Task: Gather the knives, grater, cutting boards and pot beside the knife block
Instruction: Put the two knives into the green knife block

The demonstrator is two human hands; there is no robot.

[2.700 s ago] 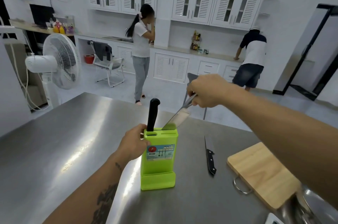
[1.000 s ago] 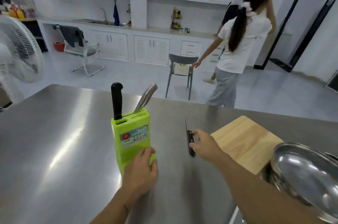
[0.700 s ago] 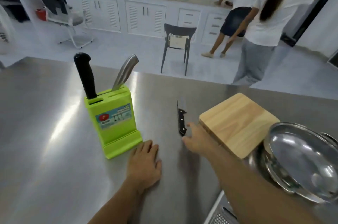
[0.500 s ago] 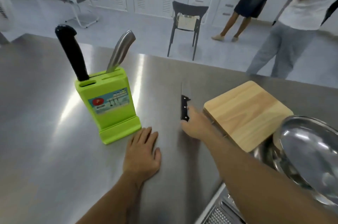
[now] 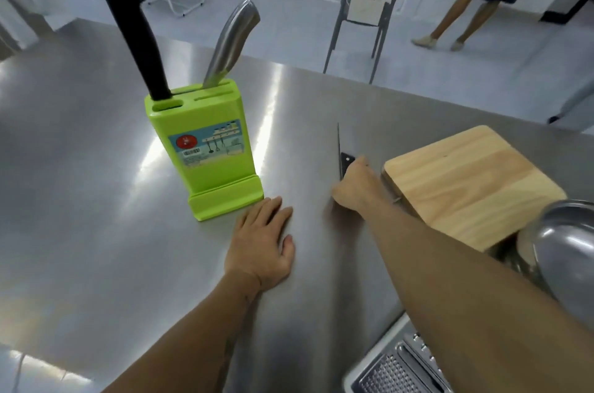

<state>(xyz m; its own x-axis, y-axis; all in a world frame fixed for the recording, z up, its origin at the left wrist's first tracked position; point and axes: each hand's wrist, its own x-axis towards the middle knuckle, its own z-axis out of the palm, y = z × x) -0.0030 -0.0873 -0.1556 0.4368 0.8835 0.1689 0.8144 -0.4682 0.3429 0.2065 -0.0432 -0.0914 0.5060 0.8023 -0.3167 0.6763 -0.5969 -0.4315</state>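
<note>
Table: we stand at a steel table [image 5: 80, 167] with the task's things spread across its right half.
Pot: the steel pot [image 5: 562, 251] sits at four o'clock, its rim overlapping the near corner of the board.
Cutting board: a wooden cutting board [image 5: 472, 177] lies at three o'clock, well apart from the block.
Knife block: the green knife block [image 5: 205, 148] stands upright at ten o'clock, two handles already in its slots.
Grater: the grater [image 5: 398, 373] lies at five o'clock, partly under our right forearm.
Left hand: our left hand [image 5: 260, 245] rests flat and spread on the steel, just beside the block's foot, holding nothing.
Right hand: our right hand [image 5: 353, 187] is curled around the loose knife's handle.
Loose knife: the black-handled knife [image 5: 341, 151] lies between block and board, long axis toward twelve o'clock, blade away from us; the block lies at nine o'clock from it, so we judge a leftward carry comes next.
</note>
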